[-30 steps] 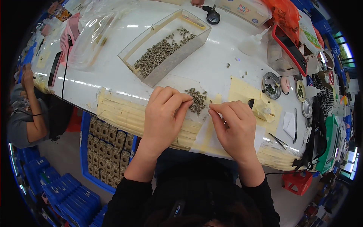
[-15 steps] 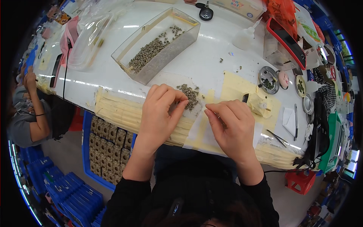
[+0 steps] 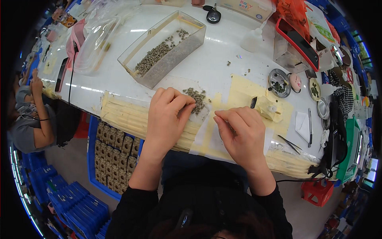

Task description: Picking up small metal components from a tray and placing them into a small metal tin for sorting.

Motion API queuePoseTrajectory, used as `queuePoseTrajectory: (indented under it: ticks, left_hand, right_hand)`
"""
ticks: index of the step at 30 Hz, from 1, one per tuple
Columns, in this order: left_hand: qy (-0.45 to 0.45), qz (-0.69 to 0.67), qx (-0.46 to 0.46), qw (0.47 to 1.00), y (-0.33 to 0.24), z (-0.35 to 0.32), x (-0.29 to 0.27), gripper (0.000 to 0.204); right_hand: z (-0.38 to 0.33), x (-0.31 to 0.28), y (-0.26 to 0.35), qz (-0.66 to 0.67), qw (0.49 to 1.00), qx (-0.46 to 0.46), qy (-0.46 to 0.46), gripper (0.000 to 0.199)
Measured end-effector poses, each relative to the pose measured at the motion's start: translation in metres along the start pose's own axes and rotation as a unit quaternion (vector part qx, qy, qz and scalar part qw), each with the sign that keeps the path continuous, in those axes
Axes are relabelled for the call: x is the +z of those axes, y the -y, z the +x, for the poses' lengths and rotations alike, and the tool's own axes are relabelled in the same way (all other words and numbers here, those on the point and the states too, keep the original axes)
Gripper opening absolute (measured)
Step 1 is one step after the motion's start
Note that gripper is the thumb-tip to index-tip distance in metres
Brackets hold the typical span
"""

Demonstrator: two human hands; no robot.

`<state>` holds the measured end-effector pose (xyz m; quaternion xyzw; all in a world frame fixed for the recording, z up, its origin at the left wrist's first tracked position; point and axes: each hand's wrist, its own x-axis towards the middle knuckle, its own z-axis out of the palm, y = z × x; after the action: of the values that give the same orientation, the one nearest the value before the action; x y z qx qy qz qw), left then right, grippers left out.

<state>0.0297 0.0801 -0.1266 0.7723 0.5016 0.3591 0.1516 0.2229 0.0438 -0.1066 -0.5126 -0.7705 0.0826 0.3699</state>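
A small heap of tiny metal parts (image 3: pixel 197 98) lies on the white table near its front edge. My left hand (image 3: pixel 168 117) is at the heap's left side, thumb and forefinger pinched together at its edge; anything between the tips is too small to make out. To the right of the heap, my right hand (image 3: pixel 243 133) hovers with thumb and forefinger closed in a pinch, and what they hold, if anything, cannot be seen. Beyond the left hand stands a long clear plastic box (image 3: pixel 175 59) holding many more of the same tiny parts (image 3: pixel 153 57).
Right of my hands are a yellow taped block (image 3: pixel 268 109), black tweezers (image 3: pixel 289 144), a pen (image 3: pixel 310 127) and a round metal dish (image 3: pixel 280 81). A red-edged phone (image 3: pixel 297 44) leans at the back right. Below left, a blue crate (image 3: pixel 92 159) holds metal blocks. Another person (image 3: pixel 34 119) sits at far left.
The view has shifted slightly, so the table's things sit a little further left. Both hands keep nearly the same pinched poses beside the heap.
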Motion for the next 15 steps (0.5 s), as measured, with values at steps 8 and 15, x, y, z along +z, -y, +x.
queuePoseTrajectory:
  ticks: [8,15]
  left_hand:
    - [0.003,0.022,0.017,1.0,0.001,0.003,-0.003,0.008]
    - [0.047,-0.465,-0.164,0.869,-0.013,-0.007,-0.008,0.007]
  right_hand:
    - [-0.002,-0.001,-0.001,0.008,1.0,-0.005,-0.007,0.01]
    - [-0.001,-0.005,0.007,0.064,0.998,0.01,-0.025,0.016]
